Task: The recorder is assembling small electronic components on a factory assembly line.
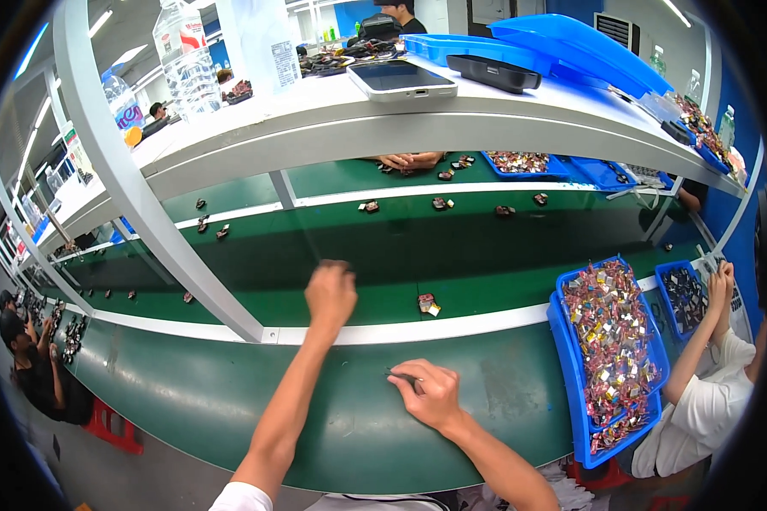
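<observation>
My left hand reaches over the white rail onto the dark green belt. Its fingers are closed at a small dark thing, slightly blurred, that I cannot make out. My right hand hovers low over the green worktop, thumb and fingers pinched on a thin dark piece. Beyond the rail, a small electronic part with pink, dark and white bits lies on the belt, to the right of my left hand. Stacked blue trays heaped with small pink, yellow and white parts stand right of my right hand.
A white shelf crosses above the belt, holding a phone, bottles and blue trays. A slanting white post stands left of my left arm. At right a co-worker's hands are beside another blue tray. More parts dot the belts.
</observation>
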`<state>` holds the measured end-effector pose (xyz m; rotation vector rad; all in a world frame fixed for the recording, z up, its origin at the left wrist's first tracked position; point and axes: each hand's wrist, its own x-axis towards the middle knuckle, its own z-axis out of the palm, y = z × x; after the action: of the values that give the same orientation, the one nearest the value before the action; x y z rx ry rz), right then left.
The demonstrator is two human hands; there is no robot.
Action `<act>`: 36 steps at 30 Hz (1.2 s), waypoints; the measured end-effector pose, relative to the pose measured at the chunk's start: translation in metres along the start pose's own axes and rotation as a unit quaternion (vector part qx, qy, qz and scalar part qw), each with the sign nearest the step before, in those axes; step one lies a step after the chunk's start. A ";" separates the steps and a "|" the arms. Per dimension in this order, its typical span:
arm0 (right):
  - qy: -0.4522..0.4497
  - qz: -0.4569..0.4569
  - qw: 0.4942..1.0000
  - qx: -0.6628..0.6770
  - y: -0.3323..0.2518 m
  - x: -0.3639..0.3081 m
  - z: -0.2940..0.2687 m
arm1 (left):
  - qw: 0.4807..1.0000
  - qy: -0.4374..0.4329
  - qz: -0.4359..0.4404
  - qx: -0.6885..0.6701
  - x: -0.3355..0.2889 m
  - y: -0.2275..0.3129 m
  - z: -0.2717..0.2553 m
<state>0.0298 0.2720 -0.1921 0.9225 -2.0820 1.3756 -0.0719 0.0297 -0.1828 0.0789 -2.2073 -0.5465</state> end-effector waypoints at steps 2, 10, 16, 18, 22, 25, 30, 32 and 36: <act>0.007 -0.016 0.999 0.033 0.005 0.000 0.002 | 0.965 -0.202 -0.029 -0.163 0.007 0.030 0.020; -0.024 -0.006 1.000 0.012 -0.001 0.002 0.001 | 0.910 -0.390 -0.069 -0.123 0.013 0.057 0.082; -0.032 -0.006 0.999 0.019 0.003 0.000 0.003 | 0.893 -0.426 -0.100 -0.101 0.019 0.058 0.079; -0.029 -0.015 0.999 0.024 0.002 0.000 0.005 | 0.893 -0.427 -0.102 -0.096 0.019 0.053 0.075; -0.023 0.041 0.997 0.058 0.000 -0.004 0.005 | 0.890 -0.402 -0.122 -0.179 0.009 0.043 0.053; -0.008 0.104 0.991 0.081 0.004 -0.006 0.005 | 0.896 -0.329 -0.148 -0.258 -0.015 0.037 0.023; 0.019 0.251 0.951 0.181 0.012 -0.006 0.003 | 0.892 -0.243 -0.232 -0.303 -0.072 0.031 -0.033; 0.016 0.282 0.934 0.220 0.009 -0.003 0.002 | 0.864 -0.251 -0.307 -0.310 -0.087 0.037 -0.060; -0.021 0.315 0.908 0.275 0.004 -0.004 0.001 | 0.836 -0.209 -0.361 -0.357 -0.116 0.042 -0.077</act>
<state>0.0289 0.2732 -0.1977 0.4609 -2.1522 2.3809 0.0661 0.0680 -0.2066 0.4394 -2.1719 -1.9374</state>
